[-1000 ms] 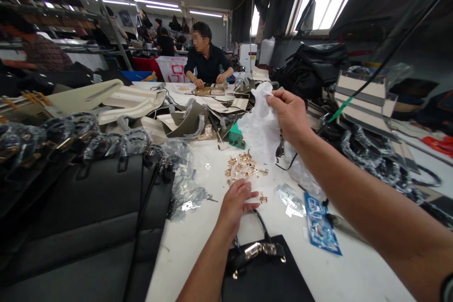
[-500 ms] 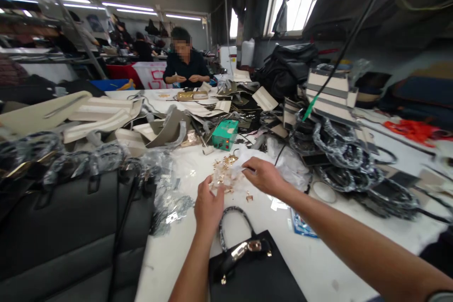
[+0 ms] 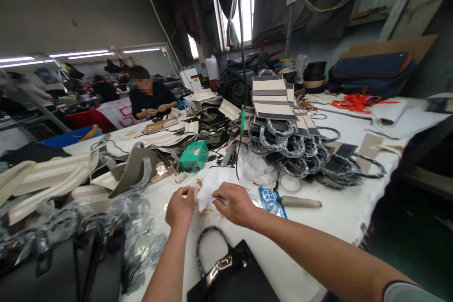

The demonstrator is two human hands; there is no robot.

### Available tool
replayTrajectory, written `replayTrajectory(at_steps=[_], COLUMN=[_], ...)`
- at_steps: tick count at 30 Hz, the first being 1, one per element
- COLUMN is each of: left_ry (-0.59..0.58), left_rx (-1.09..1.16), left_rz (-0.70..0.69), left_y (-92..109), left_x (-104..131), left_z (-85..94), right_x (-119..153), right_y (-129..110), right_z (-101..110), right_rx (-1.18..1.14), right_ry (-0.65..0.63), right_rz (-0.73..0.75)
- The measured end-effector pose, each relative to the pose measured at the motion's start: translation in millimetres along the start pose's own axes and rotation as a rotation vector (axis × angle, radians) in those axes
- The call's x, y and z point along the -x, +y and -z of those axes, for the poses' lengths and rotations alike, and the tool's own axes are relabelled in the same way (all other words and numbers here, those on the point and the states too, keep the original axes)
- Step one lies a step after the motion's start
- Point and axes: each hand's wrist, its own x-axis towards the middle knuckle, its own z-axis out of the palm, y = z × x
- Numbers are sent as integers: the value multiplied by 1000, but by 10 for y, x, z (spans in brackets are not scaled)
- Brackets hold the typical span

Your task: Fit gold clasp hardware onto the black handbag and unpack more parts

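Note:
Both my hands meet over a white table point(image 3: 336, 217). My right hand point(image 3: 236, 204) pinches a crumpled white paper wrapper point(image 3: 212, 184) that lies over small gold metal fittings point(image 3: 200, 183). My left hand point(image 3: 180, 206) is curled at the wrapper's left edge, fingertips at the fittings; whether it grips any is hidden. A small black handbag point(image 3: 233, 278) with a gold clasp and looped handle lies just in front of my hands.
A green box point(image 3: 194, 155) stands behind the wrapper; a blue sachet point(image 3: 269, 200) and a grey-handled tool point(image 3: 299, 203) lie to the right. Wrapped black handles and striped bags point(image 3: 274, 99) pile at the right, large black bags point(image 3: 63, 264) at the left. A person point(image 3: 148, 96) works across the table.
My right hand has lowered the white wrapper from the air onto the gold fittings, and my left hand has closed in beside it. The view has swung to the right.

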Motion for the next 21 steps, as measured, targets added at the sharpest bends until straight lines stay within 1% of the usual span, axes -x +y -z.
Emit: replayTrajectory(at_steps=[3,6,11,13,14,15,16,17,19,20,21], left_ry=[95,149,293,303,296,273,226,153,-45,-142,-202], left_rx=[72,218,566,703,751,804,873,958,1148,1216,1248], left_rz=[-85,-183,-193,-197,-197,-192,-187,-182,-163,-151,-130], left_y=[262,486,779,895,951,1005,1055,1100,1168,1183,1178], left_x=[-49,-118,-232,-199,-143,-56,62,208,558,743,921], left_z=[98,204,428,549,612,673,730,780,852,874,888], right_x=[-45,-121,-270,-327,-353,-374,-390,-397,-370,-330,-268], right_y=[-29,-75,-159,-207,-241,-283,-335,-397,-553,-646,-747], right_z=[94,238,554,670,719,758,786,799,775,738,689], right_rx=[-104,-202,-368,-439,-467,-491,-512,-530,-563,-576,-577], right_ry=[89,198,324,366,376,380,380,375,335,300,255], right_rz=[-16,-75,-209,-245,-246,-230,-198,-157,-76,-44,-13])
